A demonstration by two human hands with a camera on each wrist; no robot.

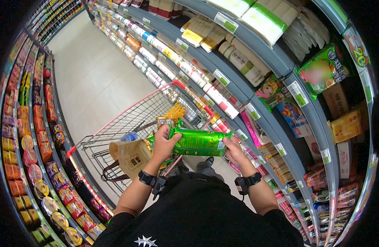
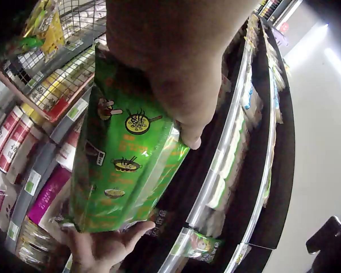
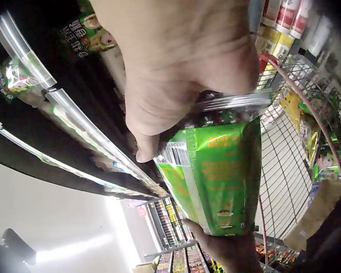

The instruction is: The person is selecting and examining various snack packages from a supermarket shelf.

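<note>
A long green foil packet (image 1: 199,142) is held level over the near end of a shopping cart (image 1: 127,123). My left hand (image 1: 166,142) grips its left end, thumb on top. My right hand (image 1: 232,149) grips its right end. In the left wrist view the green packet (image 2: 122,156) shows printed pan pictures, with my left hand (image 2: 184,74) over its near end and my right hand (image 2: 105,244) at the far end. In the right wrist view my right hand (image 3: 176,62) clasps the sealed end of the packet (image 3: 216,170).
The cart holds a brown paper bag (image 1: 129,155), yellow packets (image 1: 175,111) and a bottle (image 1: 129,136). Stocked shelves (image 1: 255,82) rise close on the right, and another shelf run (image 1: 33,144) lines the left. The pale aisle floor (image 1: 95,78) runs ahead.
</note>
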